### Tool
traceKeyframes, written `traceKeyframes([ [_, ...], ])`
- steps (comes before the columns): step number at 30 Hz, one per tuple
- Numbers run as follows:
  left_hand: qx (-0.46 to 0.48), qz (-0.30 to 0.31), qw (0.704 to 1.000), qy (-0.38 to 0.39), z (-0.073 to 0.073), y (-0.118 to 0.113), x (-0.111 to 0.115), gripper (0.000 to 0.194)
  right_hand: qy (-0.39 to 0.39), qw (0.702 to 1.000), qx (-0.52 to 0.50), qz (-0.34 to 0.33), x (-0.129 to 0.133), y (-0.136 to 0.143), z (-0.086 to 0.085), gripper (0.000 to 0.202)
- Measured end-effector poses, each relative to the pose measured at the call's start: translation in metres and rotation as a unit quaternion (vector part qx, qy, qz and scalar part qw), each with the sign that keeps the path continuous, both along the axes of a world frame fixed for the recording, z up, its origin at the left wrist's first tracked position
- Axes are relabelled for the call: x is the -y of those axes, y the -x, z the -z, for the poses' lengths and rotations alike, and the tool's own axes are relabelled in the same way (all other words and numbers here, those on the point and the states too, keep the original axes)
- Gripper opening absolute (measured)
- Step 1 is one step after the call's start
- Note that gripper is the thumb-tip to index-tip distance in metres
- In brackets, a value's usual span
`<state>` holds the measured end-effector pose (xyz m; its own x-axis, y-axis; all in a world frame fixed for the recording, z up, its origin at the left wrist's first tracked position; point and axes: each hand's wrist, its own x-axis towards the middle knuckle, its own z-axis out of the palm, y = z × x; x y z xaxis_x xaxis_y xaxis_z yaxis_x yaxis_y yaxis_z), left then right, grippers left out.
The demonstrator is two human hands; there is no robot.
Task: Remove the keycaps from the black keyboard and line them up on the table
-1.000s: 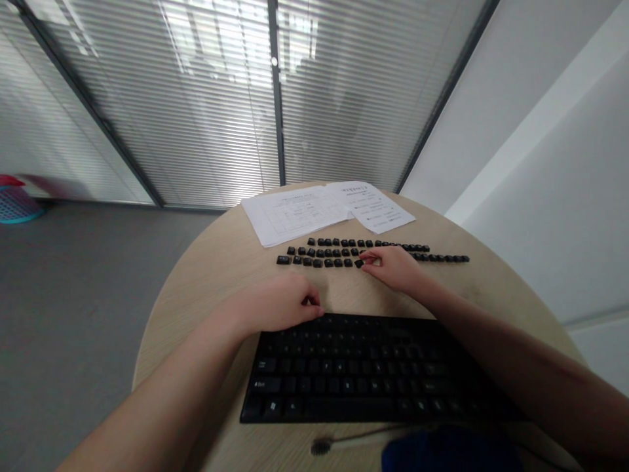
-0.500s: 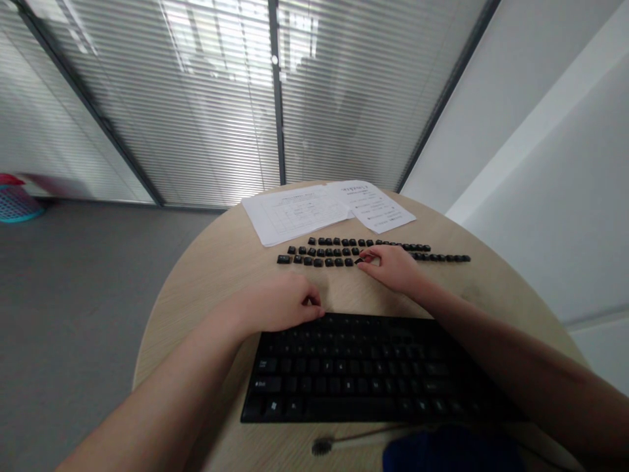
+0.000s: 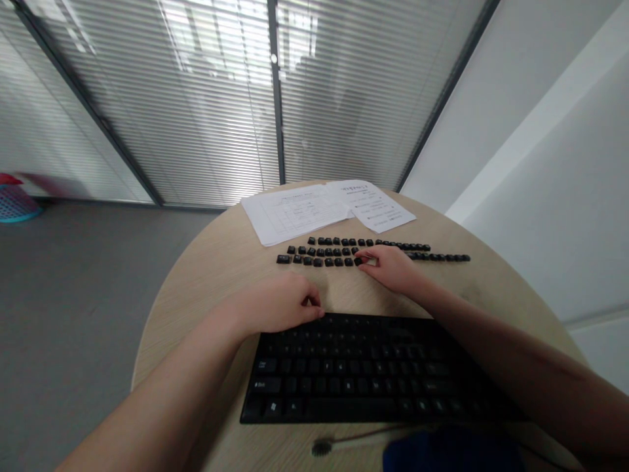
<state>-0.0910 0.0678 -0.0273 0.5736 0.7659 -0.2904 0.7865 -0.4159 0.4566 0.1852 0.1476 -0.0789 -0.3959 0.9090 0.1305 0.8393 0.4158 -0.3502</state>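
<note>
A black keyboard lies flat along the near side of the round table. Beyond it, loose black keycaps are laid out in 3 rows. My right hand is at the nearest row, thumb and fingers pinched on a single keycap that rests beside its neighbours; the hand covers part of the rows. My left hand rests at the keyboard's far left edge with its fingers curled and the thumb against the fingertips. Whether something sits inside that curl is hidden.
Printed paper sheets lie at the table's far side. A small brush with a thin handle and a dark blue cloth are at the near edge. A basket stands on the floor at far left, by the blinds.
The keycap in my right fingers has turned from a slant to sit more in line with the nearest row. My left hand has hardly moved.
</note>
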Motion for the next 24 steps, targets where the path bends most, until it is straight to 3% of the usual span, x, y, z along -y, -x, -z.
traceKeyframes([
  [20, 0.004, -0.012, 1.000, 0.008, 0.000, -0.001, 0.000, 0.026, 0.013, 1.000, 0.012, 0.016, 0.000, 0.001, -0.004, 0.023],
  [24, -0.001, -0.010, 1.000, 0.012, -0.001, -0.001, 0.000, 0.027, 0.007, 1.000, 0.007, 0.023, 0.002, 0.000, -0.011, 0.027],
])
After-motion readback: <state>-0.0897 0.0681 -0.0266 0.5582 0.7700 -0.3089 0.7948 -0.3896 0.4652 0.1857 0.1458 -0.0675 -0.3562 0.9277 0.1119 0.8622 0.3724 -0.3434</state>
